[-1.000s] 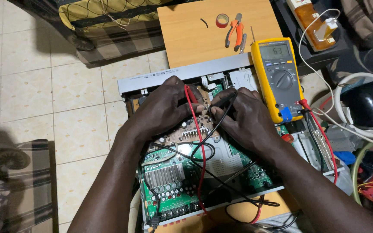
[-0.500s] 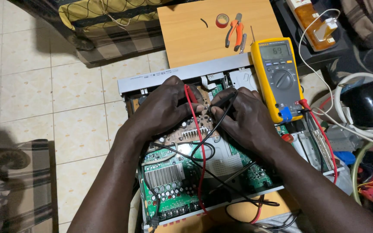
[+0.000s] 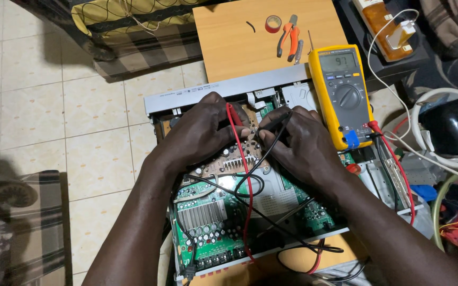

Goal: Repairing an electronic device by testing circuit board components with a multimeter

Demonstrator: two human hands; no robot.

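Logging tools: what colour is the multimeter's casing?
Yellow casing with a dark grey face: the multimeter, clearest in the head view, right of both hands.

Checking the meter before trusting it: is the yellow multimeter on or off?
On: the yellow multimeter shows digits on its lit display.

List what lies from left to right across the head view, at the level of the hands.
Tiled floor → left hand holding the red probe → brown circuit board → right hand holding the black probe → yellow multimeter → white cable → black rounded object.
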